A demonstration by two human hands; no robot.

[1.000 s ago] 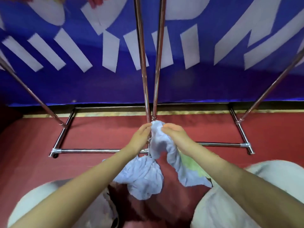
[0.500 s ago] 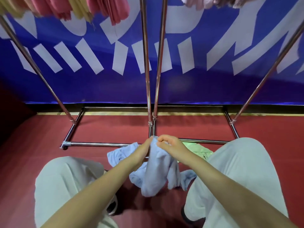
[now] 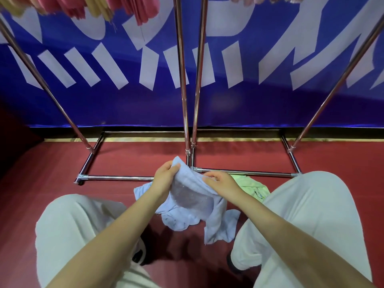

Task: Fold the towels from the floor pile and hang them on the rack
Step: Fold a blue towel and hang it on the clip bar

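The left hand (image 3: 165,177) pinches the top edge of a crumpled pale blue terry towel (image 3: 193,206), and the right hand (image 3: 221,182) grips its opposite edge, holding it above the dark red floor (image 3: 41,179) between the knees. A light green towel (image 3: 252,187) lies on the floor just behind the right hand (partly hidden), beside the chrome tube rack (image 3: 185,90), whose base bars stand on the floor.

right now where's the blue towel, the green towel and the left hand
blue towel (image 3: 193,196): head view, on the stretched middle between the hands
green towel (image 3: 252,186): head view, on its crumpled top, on the floor
left hand (image 3: 164,178): head view, on the back of the hand
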